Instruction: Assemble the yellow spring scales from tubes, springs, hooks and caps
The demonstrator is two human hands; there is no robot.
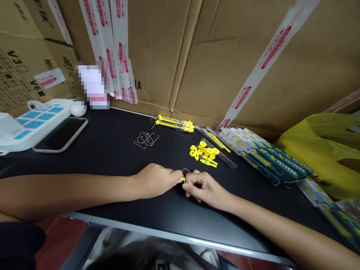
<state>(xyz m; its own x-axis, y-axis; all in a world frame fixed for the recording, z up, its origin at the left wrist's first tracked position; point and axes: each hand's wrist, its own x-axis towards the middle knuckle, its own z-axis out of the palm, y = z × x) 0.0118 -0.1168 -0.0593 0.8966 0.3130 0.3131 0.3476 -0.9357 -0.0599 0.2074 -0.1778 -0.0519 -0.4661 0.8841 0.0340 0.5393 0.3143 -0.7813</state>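
Near the front of the black table, my left hand (156,182) pinches a small yellow plastic piece (182,179), most of it hidden by the fingers. Close against it, my right hand (204,187) has its fingers curled on a thin bent metal wire hook (185,171), whose loop shows above the fingertips. Wire and yellow piece meet between the two hands; whether they are joined I cannot tell. Beyond the hands lies a loose heap of yellow plastic parts (208,152), with a small spring among them. Several bent wire hooks (146,139) lie tangled farther left.
Yellow-ended clear tubes (174,123) lie at the back by the cardboard box (157,48). Clear tubes with yellow rods (218,140) and packaged sets (261,155) lie right, beside a yellow bag (317,150). A phone (62,135) and a power strip (36,120) are left.
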